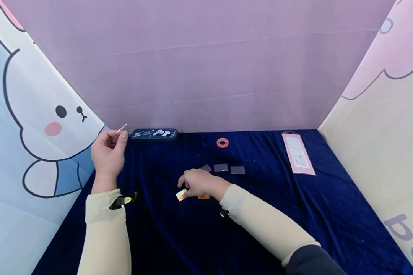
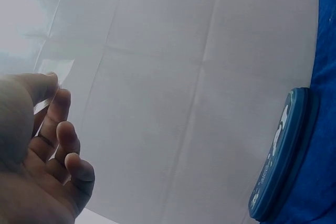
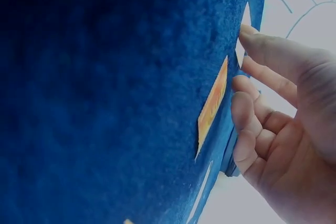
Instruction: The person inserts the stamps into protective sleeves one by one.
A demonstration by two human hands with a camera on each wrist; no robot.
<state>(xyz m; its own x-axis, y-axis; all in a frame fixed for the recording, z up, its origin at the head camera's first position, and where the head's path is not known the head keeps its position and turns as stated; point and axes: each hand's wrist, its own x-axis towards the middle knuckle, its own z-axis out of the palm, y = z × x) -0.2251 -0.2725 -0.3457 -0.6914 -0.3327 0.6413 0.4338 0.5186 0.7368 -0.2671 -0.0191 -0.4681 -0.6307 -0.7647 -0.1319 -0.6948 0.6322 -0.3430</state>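
My left hand (image 1: pixel 109 153) is raised at the left, pinching a small clear plastic piece (image 2: pixel 62 68) between thumb and index finger. In the left wrist view its other fingers are loosely bent. Low over the cloth, my right hand (image 1: pixel 199 181) pinches a small light card (image 1: pixel 180 195) at its edge with the thumb in front. An orange-yellow card (image 3: pixel 214 98) lies on the cloth beside that hand, partly covered by the wrist in the head view. Past the right hand lie more clear plastic pieces (image 1: pixel 221 167), one partly hidden by the hand.
A dark blue cloth (image 1: pixel 261 229) covers the table. At the back stand a blue pencil case (image 1: pixel 154 135) with a panda picture and an orange roll of tape (image 1: pixel 222 143). A pink packet (image 1: pixel 298 153) lies at the right. Fabric walls (image 1: pixel 210 76) enclose the back and sides.
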